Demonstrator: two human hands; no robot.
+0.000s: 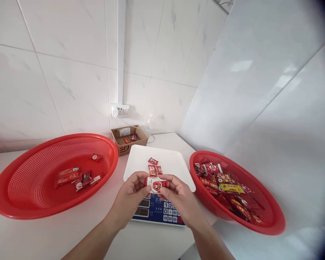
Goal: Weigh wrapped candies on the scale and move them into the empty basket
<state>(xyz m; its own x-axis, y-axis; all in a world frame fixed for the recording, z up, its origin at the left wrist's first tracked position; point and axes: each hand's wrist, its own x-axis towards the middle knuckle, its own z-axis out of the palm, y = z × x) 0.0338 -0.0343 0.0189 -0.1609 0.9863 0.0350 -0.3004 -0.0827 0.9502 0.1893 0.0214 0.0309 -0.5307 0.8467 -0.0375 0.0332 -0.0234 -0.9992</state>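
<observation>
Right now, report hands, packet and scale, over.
Left hand and right hand pinch one red snack packet by its ends. Packet held above scale tray; three packets on tray. Red baskets either side, nothing in the way.

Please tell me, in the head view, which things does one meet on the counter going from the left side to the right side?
Left red basket → cardboard box → white scale tray, with the left hand and right hand holding a red packet in front of it → right red basket.

Cardboard box (pixel 128 139), beyond the hands — front marked "SF". Scale keypad (pixel 170 212), just below the right hand (pixel 178 198) — digits 1, 2, 0 legible; packet print unreadable.
</observation>
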